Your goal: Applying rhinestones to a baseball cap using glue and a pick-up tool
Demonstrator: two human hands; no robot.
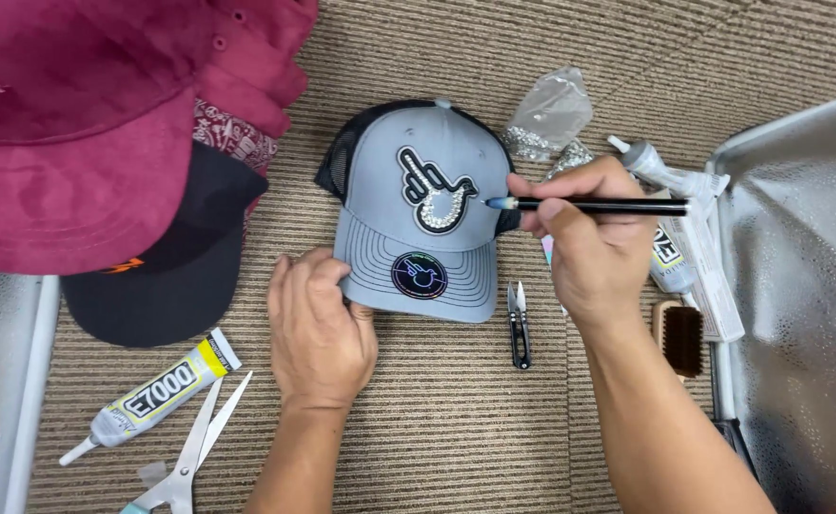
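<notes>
A: Head view, only one. Grey cap (418, 214) lies crown-up on the ribbed mat (456, 409), brim toward the person.

B: Hands?

A: Left hand (318, 333) is pressed flat on the mat, fingers curled onto the brim's near left corner. I judge it pins the cap so it cannot slide. Right hand (589, 238) is closed around a black pen-like tool (594, 204), pinched between thumb and fingers, held nearly level, its pale tip at the right edge of the sparkly patch (429, 190) on the cap front.

B: Why that grip?

A: Probably for fine control at the tip; the wrist rests low beside the cap.

B: Surroundings?

A: Small black snips (520, 328) just right of the brim. Clear bag of shiny bits (546, 114) beyond the cap. Glue tube (151, 390) and scissors (194, 447) lower left, well apart from the cap. A second glue tube (665, 171) and a small brush (681, 338) behind the right hand. A dark cap (170, 266) under a maroon hat (94, 133) at left. Foil-lined trays (798, 286) at both sides.
</notes>
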